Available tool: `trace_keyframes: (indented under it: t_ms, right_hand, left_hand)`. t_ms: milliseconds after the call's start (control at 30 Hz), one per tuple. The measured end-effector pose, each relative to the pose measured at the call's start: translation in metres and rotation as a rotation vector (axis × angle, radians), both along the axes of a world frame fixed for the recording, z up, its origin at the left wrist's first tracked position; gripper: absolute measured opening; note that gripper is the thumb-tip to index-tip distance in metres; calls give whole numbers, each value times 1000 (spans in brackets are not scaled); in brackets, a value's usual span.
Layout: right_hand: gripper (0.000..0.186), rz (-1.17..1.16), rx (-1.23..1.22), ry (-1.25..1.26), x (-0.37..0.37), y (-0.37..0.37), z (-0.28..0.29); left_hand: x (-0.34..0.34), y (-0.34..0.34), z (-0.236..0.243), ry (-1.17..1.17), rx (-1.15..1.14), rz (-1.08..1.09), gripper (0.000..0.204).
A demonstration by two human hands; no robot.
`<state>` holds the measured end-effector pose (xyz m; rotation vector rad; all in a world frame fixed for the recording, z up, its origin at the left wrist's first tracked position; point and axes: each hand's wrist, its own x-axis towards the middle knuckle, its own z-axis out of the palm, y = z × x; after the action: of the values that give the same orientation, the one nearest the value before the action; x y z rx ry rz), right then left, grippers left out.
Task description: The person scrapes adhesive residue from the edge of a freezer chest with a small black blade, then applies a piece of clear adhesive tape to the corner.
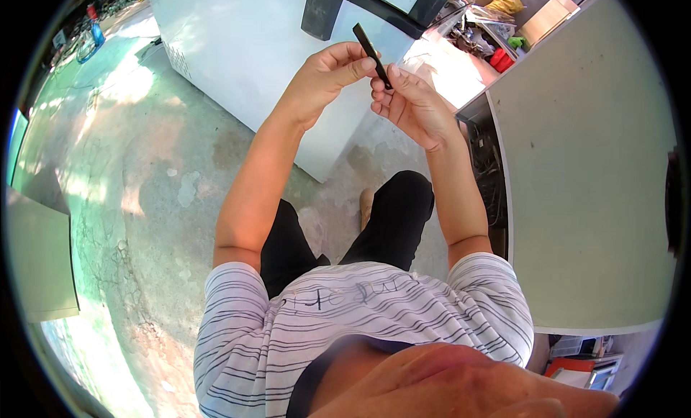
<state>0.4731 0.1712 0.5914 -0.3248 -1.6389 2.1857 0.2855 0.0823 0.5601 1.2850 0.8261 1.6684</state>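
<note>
at about one o'clock, near the top edge, a yellow bag (508,1) lies among the clutter, and just beside it stands a flat tan cardboard box (548,16). at about five o'clock, an orange and white box (580,370) sits partly hidden. no screens or signs show clearly.

The lower end of the thin black strip (372,55) is hidden between the fingers of the left hand (327,76) and the right hand (410,101), so its full length cannot be told. The black handle (374,8) on the white cabinet (245,51) is cut off by the upper edge. The clutter (489,29) beyond is too small to identify.
</note>
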Motion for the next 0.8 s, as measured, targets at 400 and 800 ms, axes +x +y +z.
trace_keyframes:
  t_ms: [400,800]
  right_hand:
    - [22,-622,833,-117,-1,-8,-16]
    - [16,-915,1232,-27,20,-4,-16]
  left_hand:
    - [13,-16,2,519,305,896,52]
    - [-32,-10,-30,845,126,1168,27]
